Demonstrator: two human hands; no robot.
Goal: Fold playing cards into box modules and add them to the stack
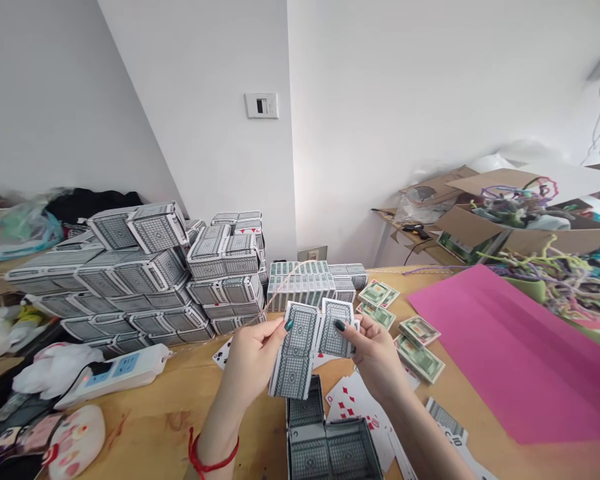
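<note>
The person's left hand [253, 347] pinched a long patterned card piece [295, 350] between thumb and fingers, while the right hand [380, 357] gripped a shorter card piece [334, 328] just beside it; whether their edges touched could not be told. Both pieces were held above the far end of an open-topped card structure [310, 457]. Loose playing cards [360, 400] spread under the right forearm, crowding that side. On the left, a stretch of wooden table [175, 393] lay between the forearm and a white power strip [125, 373]. Stacked card blocks [155, 267] rose beyond it. A pink sheet [500, 360] covered the right side, near an open cardboard box [535, 237], before pale walls [405, 100].
</note>
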